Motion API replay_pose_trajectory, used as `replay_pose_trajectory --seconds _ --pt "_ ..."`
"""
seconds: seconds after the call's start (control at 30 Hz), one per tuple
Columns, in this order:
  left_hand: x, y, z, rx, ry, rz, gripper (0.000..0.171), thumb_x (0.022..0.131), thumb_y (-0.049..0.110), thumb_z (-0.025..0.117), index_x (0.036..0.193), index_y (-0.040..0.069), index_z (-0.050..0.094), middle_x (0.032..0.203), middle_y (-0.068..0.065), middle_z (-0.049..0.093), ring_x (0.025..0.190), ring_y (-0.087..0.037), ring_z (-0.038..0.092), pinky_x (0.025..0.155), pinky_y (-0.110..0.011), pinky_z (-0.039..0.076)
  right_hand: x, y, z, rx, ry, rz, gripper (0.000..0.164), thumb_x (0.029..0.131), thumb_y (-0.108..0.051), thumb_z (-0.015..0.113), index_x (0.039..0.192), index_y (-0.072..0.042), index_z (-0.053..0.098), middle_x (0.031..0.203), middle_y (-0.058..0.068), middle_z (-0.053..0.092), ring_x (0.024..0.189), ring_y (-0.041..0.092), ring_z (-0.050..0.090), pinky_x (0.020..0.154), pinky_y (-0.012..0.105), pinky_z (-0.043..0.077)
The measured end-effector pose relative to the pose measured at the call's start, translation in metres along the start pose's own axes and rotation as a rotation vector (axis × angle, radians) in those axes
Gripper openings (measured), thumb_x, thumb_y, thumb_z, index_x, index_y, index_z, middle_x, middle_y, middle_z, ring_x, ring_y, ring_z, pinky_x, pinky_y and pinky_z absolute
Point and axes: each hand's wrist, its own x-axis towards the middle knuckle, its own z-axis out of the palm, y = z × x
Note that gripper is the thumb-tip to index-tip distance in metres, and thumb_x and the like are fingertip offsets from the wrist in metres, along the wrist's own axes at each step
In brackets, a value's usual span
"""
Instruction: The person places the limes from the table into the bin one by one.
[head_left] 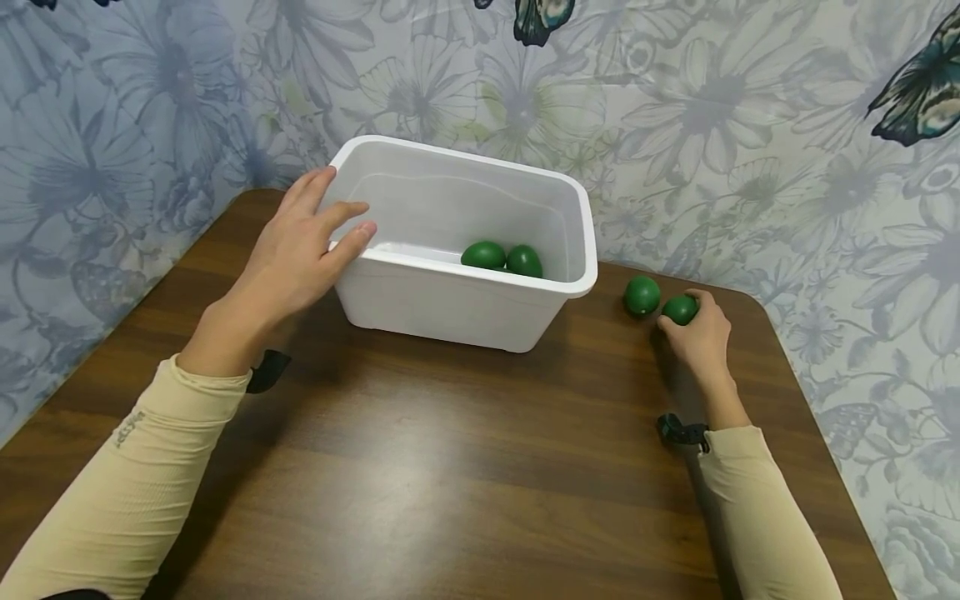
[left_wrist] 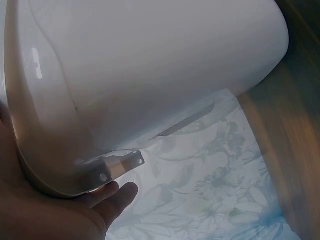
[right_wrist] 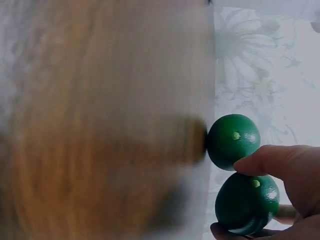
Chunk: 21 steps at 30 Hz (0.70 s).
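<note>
My left hand (head_left: 296,242) rests on the left end of a white plastic tub (head_left: 450,304), its fingers spread straight over the rim. In the left wrist view the fingers lie along the tub's outer wall (left_wrist: 165,65). At the right of the table, my right hand (head_left: 701,329) grips a green lime (head_left: 680,309) between thumb and fingers. Another lime (head_left: 642,296) sits just to its left, close by the thumb in the right wrist view. Inside the tub lie two more limes, one (head_left: 483,255) beside the other (head_left: 524,261).
The brown wooden table (head_left: 450,467) has rounded far corners. Right behind it rises a wall (head_left: 697,108) covered in a pale flower and butterfly pattern. The tub stands near the table's far edge.
</note>
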Motion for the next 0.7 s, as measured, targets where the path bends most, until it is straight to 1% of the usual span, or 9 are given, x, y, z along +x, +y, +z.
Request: replay_pose_trajectory --seconds 0.2,0.3,0.43,0.5,0.6,0.7 --pt "0.000 0.000 0.000 0.002 -0.003 -0.001 0.058 0.109 0.051 0.048 0.143 0.007 0.065 0.171 -0.023 0.027 0.162 -0.040 0.018 0.123 -0.068 0.023 -0.002 -0.006 -0.005 0.033 0.088 -0.059 0.065 0.099 -0.022 0.064 0.155 0.002 0.043 0.142 0.035 0.053 0.121 0.054 0.053 0.097 0.066 0.048" --pt "0.000 0.000 0.000 0.001 0.000 -0.002 0.057 0.109 0.050 0.049 0.142 0.007 0.066 0.171 -0.023 0.028 0.161 -0.040 0.018 0.123 -0.068 0.024 -0.003 -0.012 -0.006 0.039 0.111 -0.101 0.064 0.098 -0.023 0.066 0.153 0.002 0.045 0.139 0.034 0.057 0.116 0.052 0.057 0.094 0.065 0.050" --pt "0.001 0.000 0.001 0.000 0.002 0.001 0.056 0.108 0.049 0.050 0.141 0.007 0.066 0.170 -0.024 0.029 0.160 -0.041 0.019 0.123 -0.069 0.024 -0.007 -0.021 -0.009 0.057 0.143 -0.158 0.063 0.097 -0.025 0.068 0.152 0.000 0.049 0.135 0.031 0.061 0.108 0.048 0.061 0.089 0.060 0.051" --pt "0.001 0.001 0.001 0.001 0.000 -0.001 0.055 0.108 0.048 0.051 0.141 0.007 0.066 0.170 -0.024 0.029 0.160 -0.041 0.020 0.122 -0.069 0.024 -0.009 -0.028 -0.010 0.063 0.159 -0.190 0.062 0.097 -0.026 0.068 0.152 -0.002 0.050 0.133 0.029 0.063 0.104 0.046 0.062 0.085 0.057 0.051" --pt "0.001 0.001 0.001 0.008 -0.005 -0.005 0.055 0.108 0.048 0.051 0.141 0.007 0.066 0.170 -0.024 0.028 0.161 -0.041 0.019 0.122 -0.069 0.024 -0.012 -0.041 -0.014 0.074 0.181 -0.244 0.061 0.097 -0.028 0.069 0.151 -0.005 0.052 0.129 0.027 0.066 0.096 0.041 0.064 0.077 0.048 0.051" --pt "0.001 0.001 0.000 0.012 -0.007 -0.008 0.056 0.108 0.049 0.051 0.142 0.007 0.066 0.171 -0.023 0.027 0.161 -0.041 0.019 0.122 -0.070 0.024 -0.015 -0.057 -0.018 0.082 0.202 -0.296 0.060 0.097 -0.029 0.070 0.150 -0.006 0.054 0.127 0.025 0.068 0.091 0.038 0.066 0.073 0.035 0.049"
